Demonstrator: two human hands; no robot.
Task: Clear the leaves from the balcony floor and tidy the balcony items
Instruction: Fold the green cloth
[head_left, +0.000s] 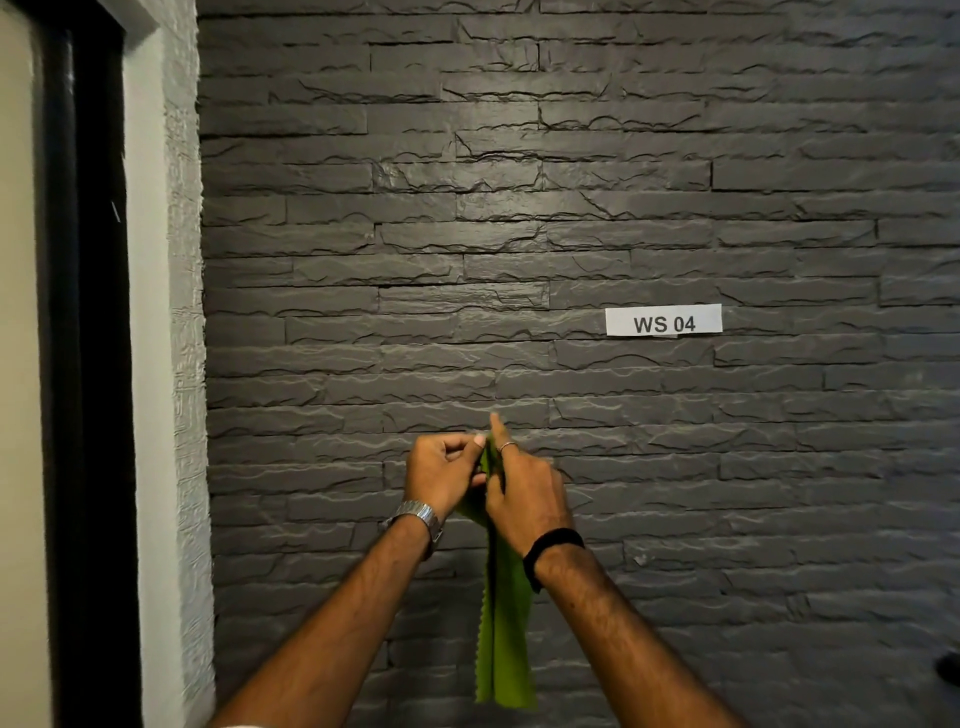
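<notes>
Head view. Both hands are raised in front of a dark stone-clad wall (571, 208). A green cloth (503, 639) is held between them at its top end; the rest hangs straight down between the forearms, its lower edge free and its left edge cut in a zigzag.

Left hand (441, 478): fingers curled, thumb and fingertips pinching the upper edge of the cloth. A metal watch (418, 516) sits on this wrist.

Right hand (524, 493): touching the left hand at the top of the cloth, fingers clamped on the fabric below its upper edge, one finger pointing up above the others. A ring (505, 446) is on that finger. A black band (550, 551) circles the wrist.

The cloth hangs in front of the wall; whether it touches the wall cannot be told.

A white label (664, 320) reading "WS 04" is fixed to the wall, up and to the right of the hands. At the left, a grey textured wall edge (182, 364) adjoins a black frame (85, 364). No floor is in view.
</notes>
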